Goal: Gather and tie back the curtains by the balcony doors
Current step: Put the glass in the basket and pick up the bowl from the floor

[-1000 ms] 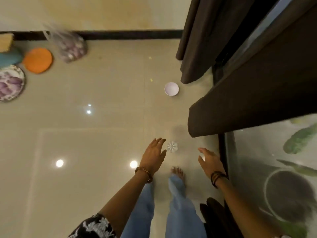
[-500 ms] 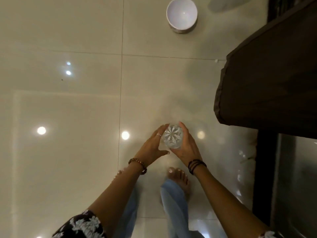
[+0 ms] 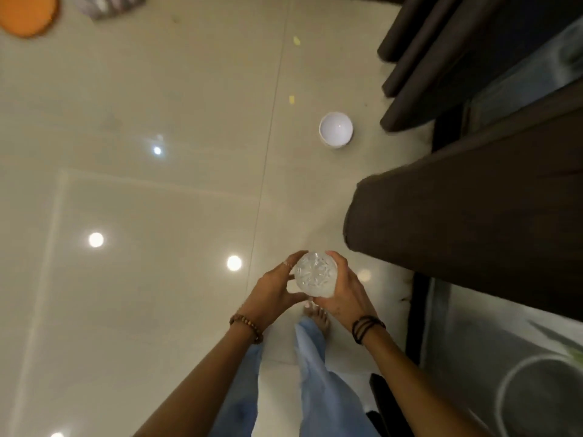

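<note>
**Head view: a cut-glass object held in both hands, curtains not yet tied**

Head view, looking down. A clear cut-glass object point(image 3: 315, 274), possibly a tumbler or a curtain holdback (which cannot be told), is held above the tiled floor point(image 3: 157, 279) between both hands. The left hand point(image 3: 271, 294) is cupped against its left side, fingers curled round it; the right hand point(image 3: 342, 291) is wrapped round its right side, fingers likewise curled in a grasp. A beaded bracelet is worn on the left wrist and dark bands on the right.

The task's curtains are seen at the right. A dark curtain point(image 3: 467, 225) hangs loose just beside the hands, its hem clear of the floor; a second curtain point(image 3: 419, 64) is seen further off in folds, beside the balcony door glass point(image 3: 520, 70). No tie or band is seen round either one.

A white bowl point(image 3: 336, 129) stands on the floor between the two curtains' hems, well apart from the hands. An orange disc point(image 3: 26, 14) lies at the upper left corner.

Progress, as judged: neither curtain is gathered or tied. Both hands are occupied with the glass object, so gathering and tying appear still to be done entirely.
</note>
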